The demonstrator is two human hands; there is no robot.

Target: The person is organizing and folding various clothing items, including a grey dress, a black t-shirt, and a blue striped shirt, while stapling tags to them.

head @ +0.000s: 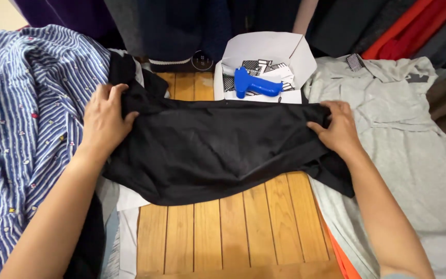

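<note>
Two bare hands hold a black garment stretched across a slatted wooden table. The left hand grips the cloth's edge at about nine o'clock, fingers curled together over a bunched fold, thumb pressed on top. The right hand sits at three o'clock, its fingers pinching the upper hem, the thumb pointing inward along the fabric. The garment lies mostly flat at the middle of the table, its lower edge sagging toward six o'clock and its right end draped over a grey shirt. At twelve o'clock, just beyond the black cloth, stands an open white cardboard box with a blue tagging gun resting on black-and-white tags inside. A blue striped shirt covers the nine o'clock side, touching the left forearm. Dark clothes hang along the far edge.
</note>
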